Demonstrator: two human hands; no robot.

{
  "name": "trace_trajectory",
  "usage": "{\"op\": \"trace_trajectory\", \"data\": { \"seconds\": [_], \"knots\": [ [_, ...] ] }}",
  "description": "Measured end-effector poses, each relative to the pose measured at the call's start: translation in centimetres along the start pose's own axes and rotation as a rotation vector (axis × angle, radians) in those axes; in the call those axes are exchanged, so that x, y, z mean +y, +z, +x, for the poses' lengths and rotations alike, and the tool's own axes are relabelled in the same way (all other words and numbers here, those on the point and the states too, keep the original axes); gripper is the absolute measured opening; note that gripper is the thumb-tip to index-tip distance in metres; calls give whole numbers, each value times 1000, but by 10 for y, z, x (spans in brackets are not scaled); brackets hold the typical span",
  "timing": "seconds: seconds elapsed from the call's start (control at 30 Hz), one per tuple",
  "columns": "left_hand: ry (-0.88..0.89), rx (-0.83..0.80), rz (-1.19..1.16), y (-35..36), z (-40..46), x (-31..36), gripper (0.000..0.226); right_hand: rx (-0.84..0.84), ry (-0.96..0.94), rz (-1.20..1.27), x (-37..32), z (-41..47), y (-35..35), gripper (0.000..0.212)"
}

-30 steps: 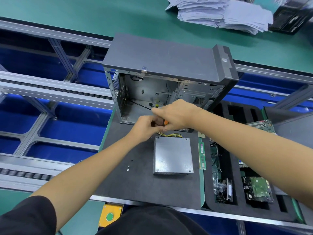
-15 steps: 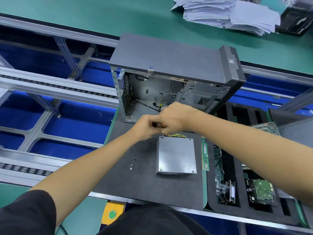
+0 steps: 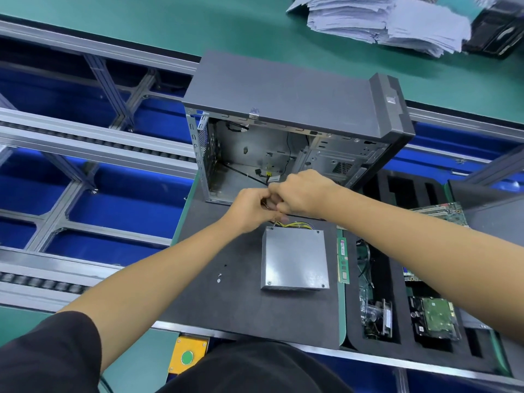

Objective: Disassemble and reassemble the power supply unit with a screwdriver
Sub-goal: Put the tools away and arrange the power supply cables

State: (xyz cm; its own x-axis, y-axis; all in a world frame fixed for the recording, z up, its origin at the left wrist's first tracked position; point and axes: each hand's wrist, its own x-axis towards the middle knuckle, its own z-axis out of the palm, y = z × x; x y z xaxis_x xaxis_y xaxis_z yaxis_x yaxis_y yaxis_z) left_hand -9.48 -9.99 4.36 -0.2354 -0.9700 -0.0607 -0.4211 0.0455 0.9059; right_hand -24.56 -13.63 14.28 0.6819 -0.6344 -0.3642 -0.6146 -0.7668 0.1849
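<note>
dark foam mat (image 3: 226, 302), both hands curled together, left hand (image 3: 251, 207), right hand (image 3: 302, 191)

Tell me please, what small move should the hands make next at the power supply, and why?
Probably bring the tool down to the screw at the far left corner of the power supply unit. Both the left hand and the right hand are curled together just above that corner; what they hold is hidden. The unit lies flat on the mat, with loose screws beside it.

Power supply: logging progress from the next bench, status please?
Left hand and right hand curled together above it; what they grip is hidden. Power supply flat on mat, out of case. Nothing blocking.
</note>
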Motion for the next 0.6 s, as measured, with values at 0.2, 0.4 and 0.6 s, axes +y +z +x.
{"op": "trace_trajectory", "data": {
  "seconds": [0.2,0.4,0.6],
  "knots": [
    [79,-116,-43,-11,-3,-1,33,6,-318,-49,12,2,-7,24],
    [42,-185,-9,-13,1,-4,17,112,-44,156,8,3,14,18],
    [43,-13,-7,2,-3,-10,26,114,150,120,-14,3,20,24]
  ]
}}
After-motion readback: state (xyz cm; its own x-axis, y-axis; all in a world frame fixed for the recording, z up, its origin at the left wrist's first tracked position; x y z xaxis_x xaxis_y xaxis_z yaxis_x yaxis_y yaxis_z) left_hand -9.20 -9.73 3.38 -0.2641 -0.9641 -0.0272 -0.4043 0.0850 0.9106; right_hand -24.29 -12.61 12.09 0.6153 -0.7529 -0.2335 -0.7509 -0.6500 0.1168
